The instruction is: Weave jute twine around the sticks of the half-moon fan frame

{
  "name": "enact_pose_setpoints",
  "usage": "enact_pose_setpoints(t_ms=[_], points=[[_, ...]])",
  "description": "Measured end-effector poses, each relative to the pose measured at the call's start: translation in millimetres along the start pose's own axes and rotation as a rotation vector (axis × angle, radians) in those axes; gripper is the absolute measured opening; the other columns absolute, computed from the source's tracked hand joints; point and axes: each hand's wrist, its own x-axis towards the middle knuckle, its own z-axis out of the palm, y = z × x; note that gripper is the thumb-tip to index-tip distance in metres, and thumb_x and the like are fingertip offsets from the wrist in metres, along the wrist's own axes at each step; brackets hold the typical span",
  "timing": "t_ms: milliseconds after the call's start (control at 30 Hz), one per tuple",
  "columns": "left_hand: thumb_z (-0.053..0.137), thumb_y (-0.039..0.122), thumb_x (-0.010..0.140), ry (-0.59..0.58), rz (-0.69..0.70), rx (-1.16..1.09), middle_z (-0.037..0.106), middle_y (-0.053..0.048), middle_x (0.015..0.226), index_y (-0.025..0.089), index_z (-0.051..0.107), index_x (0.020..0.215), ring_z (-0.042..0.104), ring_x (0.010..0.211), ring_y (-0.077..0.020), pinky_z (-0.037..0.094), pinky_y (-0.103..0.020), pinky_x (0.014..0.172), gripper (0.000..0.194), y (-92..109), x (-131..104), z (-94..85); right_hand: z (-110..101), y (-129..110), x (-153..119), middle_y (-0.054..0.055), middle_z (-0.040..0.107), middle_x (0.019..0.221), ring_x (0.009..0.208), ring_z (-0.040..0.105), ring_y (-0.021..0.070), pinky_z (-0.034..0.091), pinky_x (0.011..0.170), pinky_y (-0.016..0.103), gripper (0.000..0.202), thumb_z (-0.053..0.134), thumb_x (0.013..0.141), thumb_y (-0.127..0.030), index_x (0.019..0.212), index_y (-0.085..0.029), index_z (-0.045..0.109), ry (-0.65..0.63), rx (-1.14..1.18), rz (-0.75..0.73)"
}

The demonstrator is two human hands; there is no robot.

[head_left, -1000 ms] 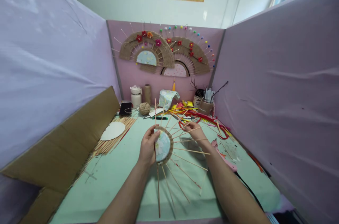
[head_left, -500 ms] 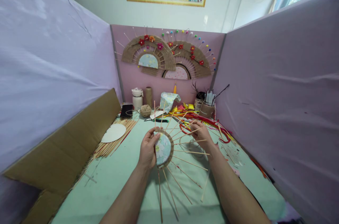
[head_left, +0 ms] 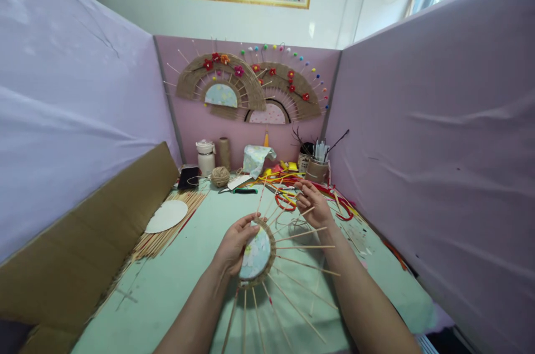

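My left hand grips the straight edge of a half-round fan piece, with the thumb across its front. Pale blue floral fabric covers its centre, and brown twine binds the curved rim. Thin bamboo sticks fan out from that rim, to the right and toward me. Up and to the right, my right hand is pinched closed beyond the upper stick tips, on what looks like twine. Loose twine loops show just below it; the strand between its fingertips is hard to see.
At left, a white oval card rests on bamboo sticks beside a cardboard sheet. Behind are a twine ball, green-handled pliers, red-handled scissors and a brush pot. Finished fans hang on the back panel.
The fan piece has tilted clockwise and moved slightly down in my left hand. My right hand has risen a little, away from the sticks. The whole view has shifted to the right.
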Motion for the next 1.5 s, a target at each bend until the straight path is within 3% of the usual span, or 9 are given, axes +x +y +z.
enact_pose_setpoints(t_ms=[133, 300, 533, 633, 767, 967, 1067, 1233, 1500], points=[[0.069, 0.006, 0.065, 0.007, -0.044, 0.011, 0.07, -0.007, 0.079, 0.011, 0.059, 0.102, 0.064, 0.056, -0.0127, 0.051, -0.022, 0.052, 0.038, -1.5, 1.0, -0.5, 2.5, -6.6, -3.7, -0.003, 0.066, 0.078, 0.038, 0.026, 0.0012, 0.029, 0.038, 0.015, 0.014, 0.063, 0.072, -0.017, 0.085, -0.022, 0.061, -0.044, 0.018, -0.023], [0.068, 0.007, 0.066, 0.086, 0.104, -0.073, 0.07, -0.007, 0.089, 0.013, 0.058, 0.101, 0.064, 0.06, -0.0121, 0.052, -0.023, 0.055, 0.037, 2.7, 4.7, -5.9, 2.7, -8.9, -3.8, -0.007, 0.051, 0.057, 0.04, 0.028, 0.0043, 0.026, 0.037, 0.017, 0.014, 0.062, 0.065, -0.017, 0.078, -0.022, 0.059, -0.005, -0.048, -0.009], [0.071, 0.01, 0.064, 0.186, 0.292, -0.153, 0.069, -0.006, 0.094, 0.016, 0.058, 0.1, 0.064, 0.067, -0.0119, 0.052, -0.022, 0.06, 0.039, 13.3, 5.5, -10.3, 3.5, 9.8, -1.8, -0.011, 0.031, 0.043, 0.037, 0.018, 0.0038, 0.012, 0.035, 0.019, 0.022, 0.07, 0.062, -0.032, 0.077, -0.018, 0.06, 0.084, -0.497, 0.04], [0.072, 0.012, 0.064, 0.206, 0.324, -0.188, 0.069, -0.004, 0.088, 0.017, 0.057, 0.101, 0.064, 0.067, -0.012, 0.052, -0.022, 0.062, 0.04, 15.9, 5.0, -10.4, 4.3, 15.5, -6.9, -0.007, 0.041, 0.045, 0.038, 0.024, 0.0041, 0.017, 0.036, 0.019, 0.026, 0.07, 0.065, -0.04, 0.075, -0.016, 0.065, -0.055, -0.788, 0.157], [0.071, 0.013, 0.065, 0.232, 0.365, -0.238, 0.068, -0.002, 0.085, 0.018, 0.056, 0.101, 0.064, 0.069, -0.0117, 0.052, -0.023, 0.066, 0.039, 16.0, 6.3, -11.5, 8.7, 18.4, -18.1, -0.004, 0.049, 0.049, 0.042, 0.032, 0.0055, 0.022, 0.039, 0.019, 0.023, 0.069, 0.066, -0.038, 0.066, -0.015, 0.069, -0.425, -1.058, 0.426], [0.07, 0.015, 0.066, 0.172, 0.345, -0.245, 0.068, -0.005, 0.098, 0.018, 0.055, 0.095, 0.065, 0.074, -0.0133, 0.052, -0.025, 0.067, 0.033, 14.0, 5.2, -10.9, 17.2, 20.6, -26.5, -0.003, 0.054, 0.055, 0.05, 0.042, 0.008, 0.031, 0.047, 0.019, 0.025, 0.064, 0.072, -0.039, 0.067, -0.015, 0.067, -0.659, -1.092, 0.468], [0.072, 0.018, 0.065, 0.122, 0.319, -0.198, 0.069, -0.004, 0.091, 0.018, 0.055, 0.097, 0.064, 0.068, -0.0132, 0.051, -0.024, 0.062, 0.036, 14.0, 2.6, -8.7, 24.5, 18.1, -28.9, 0.001, 0.063, 0.073, 0.067, 0.055, 0.0131, 0.042, 0.062, 0.023, 0.024, 0.064, 0.073, -0.039, 0.081, -0.017, 0.069, -0.73, -1.003, 0.501], [0.074, 0.021, 0.065, 0.08, 0.298, -0.144, 0.069, -0.005, 0.092, 0.018, 0.055, 0.097, 0.064, 0.069, -0.0124, 0.05, -0.022, 0.064, 0.037, 11.7, 0.1, -4.0, 36.5, 24.2, -35.7, 0.005, 0.064, 0.107, 0.103, 0.057, 0.0241, 0.041, 0.091, 0.037, 0.035, 0.07, 0.069, -0.036, 0.102, -0.024, 0.065, -0.633, -0.8, 0.377], [0.074, 0.021, 0.064, 0.094, 0.298, -0.118, 0.068, -0.007, 0.096, 0.018, 0.053, 0.096, 0.065, 0.074, -0.0154, 0.05, -0.025, 0.066, 0.038, 6.1, 3.6, -4.5, 37.7, 50.7, -32.6, 0.003, 0.066, 0.088, 0.085, 0.062, 0.0196, 0.045, 0.08, 0.034, 0.048, 0.081, 0.055, -0.027, 0.099, -0.024, 0.062, -0.395, -0.522, 0.339]])
